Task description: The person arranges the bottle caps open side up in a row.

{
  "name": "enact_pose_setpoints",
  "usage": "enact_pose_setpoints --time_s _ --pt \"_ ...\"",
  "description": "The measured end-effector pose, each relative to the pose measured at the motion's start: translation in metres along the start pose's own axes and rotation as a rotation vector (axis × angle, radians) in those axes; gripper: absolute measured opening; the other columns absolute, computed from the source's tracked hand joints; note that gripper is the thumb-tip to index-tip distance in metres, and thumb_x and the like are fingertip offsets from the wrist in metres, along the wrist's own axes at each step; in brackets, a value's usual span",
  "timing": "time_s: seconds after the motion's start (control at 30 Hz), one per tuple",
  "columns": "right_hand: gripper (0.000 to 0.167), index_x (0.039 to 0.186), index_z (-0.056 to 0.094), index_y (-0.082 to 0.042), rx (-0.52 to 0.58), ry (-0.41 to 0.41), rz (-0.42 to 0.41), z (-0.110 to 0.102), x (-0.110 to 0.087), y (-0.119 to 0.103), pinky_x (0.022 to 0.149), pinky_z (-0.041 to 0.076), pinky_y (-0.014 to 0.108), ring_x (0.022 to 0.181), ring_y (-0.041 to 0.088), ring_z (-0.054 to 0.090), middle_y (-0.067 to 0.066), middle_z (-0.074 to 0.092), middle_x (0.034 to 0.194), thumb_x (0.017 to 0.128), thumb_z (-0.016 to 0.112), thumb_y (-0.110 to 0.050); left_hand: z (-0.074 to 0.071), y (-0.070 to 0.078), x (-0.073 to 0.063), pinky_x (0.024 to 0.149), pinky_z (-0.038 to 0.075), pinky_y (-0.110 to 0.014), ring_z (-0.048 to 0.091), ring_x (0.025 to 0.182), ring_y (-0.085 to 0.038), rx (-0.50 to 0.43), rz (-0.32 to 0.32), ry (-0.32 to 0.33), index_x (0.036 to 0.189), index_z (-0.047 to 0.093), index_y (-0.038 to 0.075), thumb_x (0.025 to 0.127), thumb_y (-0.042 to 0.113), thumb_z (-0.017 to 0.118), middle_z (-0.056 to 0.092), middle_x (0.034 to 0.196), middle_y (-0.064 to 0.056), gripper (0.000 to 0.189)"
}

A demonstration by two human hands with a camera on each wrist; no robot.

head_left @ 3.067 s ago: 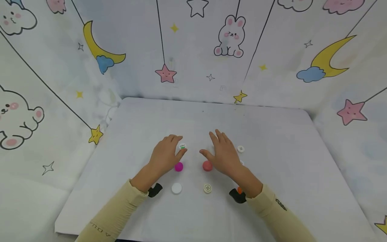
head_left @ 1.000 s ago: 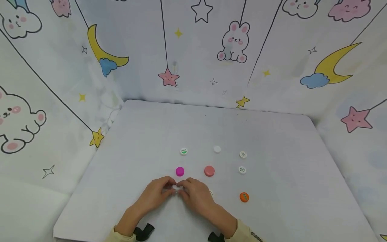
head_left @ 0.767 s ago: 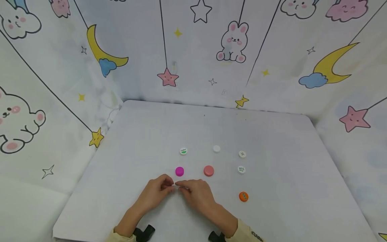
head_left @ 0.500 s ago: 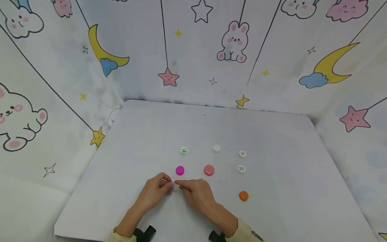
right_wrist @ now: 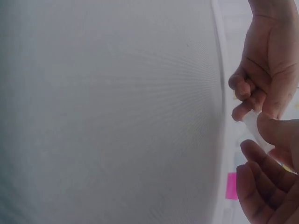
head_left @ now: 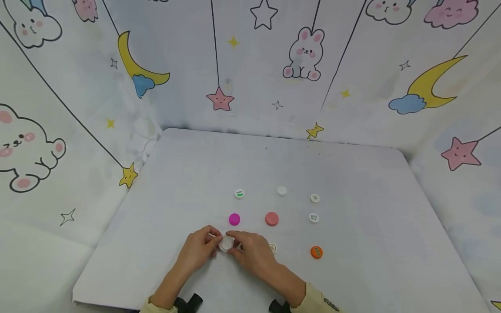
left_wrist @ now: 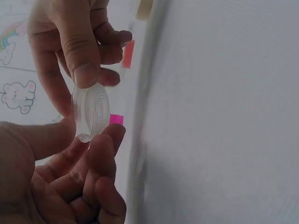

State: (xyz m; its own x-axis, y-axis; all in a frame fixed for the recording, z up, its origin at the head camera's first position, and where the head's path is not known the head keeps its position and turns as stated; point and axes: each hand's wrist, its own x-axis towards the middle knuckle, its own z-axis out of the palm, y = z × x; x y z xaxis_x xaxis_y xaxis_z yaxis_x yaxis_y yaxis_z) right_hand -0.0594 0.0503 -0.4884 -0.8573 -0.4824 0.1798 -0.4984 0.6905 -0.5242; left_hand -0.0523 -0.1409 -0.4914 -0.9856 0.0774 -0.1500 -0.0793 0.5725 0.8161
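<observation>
A whitish, translucent bottle cap is held between my two hands, low over the near part of the table. From the left, my left hand pinches its edge between thumb and fingers. My right hand grips the opposite edge, thumb below and index finger above in the head view. Fine ridges run round the rim of the cap in the left wrist view, where it stands on edge. In the right wrist view, fingers hide most of it.
On the white table lie a magenta cap, a coral cap, an orange cap and several white caps, one with a green print. A ringed cap is partly behind my right hand.
Both hands, earlier spread over the caps, came down and together and lifted the white cap from the near row. It was edge-on a moment ago; now its round face shows.
</observation>
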Motion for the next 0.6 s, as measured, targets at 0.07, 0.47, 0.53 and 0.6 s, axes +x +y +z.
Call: enact_pose_setpoints --time_s 0.07,0.47,0.53,0.6 --pt "0.041 0.119 0.069 -0.017 -0.007 -0.009 0.016 -0.0002 0.0008 0.0001 0.058 0.043 0.015 0.062 0.000 0.051 -0.012 0.064 0.073 0.080 0.082 -0.025 -0.0015 0.0005 -0.0009 0.060 0.046 -0.024 0.059 0.065 -0.008 0.030 0.039 -0.033 0.103 0.067 0.013 0.088 0.019 0.073 0.066 0.074 0.006 0.017" --pt "0.036 0.112 0.072 -0.012 -0.083 -0.040 0.029 0.0062 0.0037 0.0026 0.062 0.046 0.018 0.065 0.003 0.053 -0.009 0.059 0.076 0.079 0.083 -0.022 -0.0004 -0.0006 0.0006 0.063 0.046 -0.022 0.052 0.068 -0.002 0.244 0.193 -0.046 0.103 0.066 0.010 0.077 0.011 0.082 0.057 0.077 0.011 0.031" --pt "0.036 0.112 0.072 -0.012 -0.085 -0.051 0.038 0.0076 0.0038 0.0027 0.062 0.045 0.019 0.065 0.003 0.053 -0.010 0.058 0.075 0.079 0.083 -0.021 0.0002 -0.0003 0.0003 0.062 0.044 -0.022 0.051 0.068 -0.004 0.273 0.205 -0.040 0.101 0.066 0.009 0.076 0.012 0.083 0.056 0.077 0.011 0.031" --pt "0.035 0.111 0.072 -0.012 -0.086 -0.063 0.043 0.0091 0.0037 0.0029 0.062 0.045 0.019 0.065 0.003 0.053 -0.010 0.057 0.075 0.079 0.082 -0.021 0.0006 -0.0001 -0.0003 0.062 0.043 -0.023 0.051 0.069 -0.006 0.292 0.206 -0.039 0.101 0.066 0.009 0.076 0.012 0.083 0.055 0.077 0.010 0.031"
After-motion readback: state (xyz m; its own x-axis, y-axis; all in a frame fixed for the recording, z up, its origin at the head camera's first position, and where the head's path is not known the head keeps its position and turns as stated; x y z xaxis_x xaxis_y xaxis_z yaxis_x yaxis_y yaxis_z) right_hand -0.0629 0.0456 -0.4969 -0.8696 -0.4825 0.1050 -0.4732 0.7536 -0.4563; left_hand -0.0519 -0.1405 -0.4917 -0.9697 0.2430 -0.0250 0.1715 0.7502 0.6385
